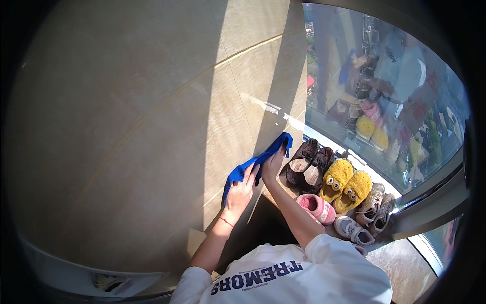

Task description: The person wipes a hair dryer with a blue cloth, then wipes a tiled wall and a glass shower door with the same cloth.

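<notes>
Both bare arms reach forward and converge, hands close together.
The left forearm [215, 244] slants up and to the right, ending in a left hand [239, 196] whose back shows, its fingers [248, 174] extended and slightly parted. The right forearm [293, 207] slants up and to the left, and the right hand [273, 166] sits just beyond the left one, fingers pointing away from the body, their tips partly hidden. How firmly either hand closes cannot be told.

Blue cloth [263, 156]: partly hidden under left hand [240, 196].
White shirt [324, 271]: cut off, near edge.
Near-left object [110, 281]: too small to identify.
</notes>
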A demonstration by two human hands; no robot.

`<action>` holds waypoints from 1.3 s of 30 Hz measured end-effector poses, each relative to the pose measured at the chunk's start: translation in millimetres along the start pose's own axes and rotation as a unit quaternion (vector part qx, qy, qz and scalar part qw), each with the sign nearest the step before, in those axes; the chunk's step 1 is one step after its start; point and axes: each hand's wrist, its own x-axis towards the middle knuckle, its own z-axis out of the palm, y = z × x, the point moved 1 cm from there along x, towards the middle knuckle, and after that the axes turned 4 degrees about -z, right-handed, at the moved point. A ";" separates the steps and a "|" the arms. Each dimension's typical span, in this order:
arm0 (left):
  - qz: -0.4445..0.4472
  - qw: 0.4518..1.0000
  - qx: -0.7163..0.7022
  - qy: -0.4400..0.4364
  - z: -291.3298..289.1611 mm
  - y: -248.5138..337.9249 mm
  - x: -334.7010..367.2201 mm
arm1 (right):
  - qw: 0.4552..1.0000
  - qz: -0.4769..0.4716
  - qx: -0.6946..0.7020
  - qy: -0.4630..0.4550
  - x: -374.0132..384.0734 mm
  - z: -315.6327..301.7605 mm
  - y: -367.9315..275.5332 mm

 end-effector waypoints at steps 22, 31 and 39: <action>-0.140 0.987 0.052 -0.060 23.0 -95.1 -297.0 | 0.953 -0.022 -0.146 -0.263 -252.1 -13.1 -68.8; -0.272 0.928 0.121 0.225 -120.9 -190.2 -221.7 | 0.952 -0.270 0.040 -0.138 -146.6 36.7 -251.6; -0.127 0.982 0.123 0.059 -35.9 -155.1 -333.6 | 0.939 -0.149 -0.110 -0.291 -289.3 24.4 -131.3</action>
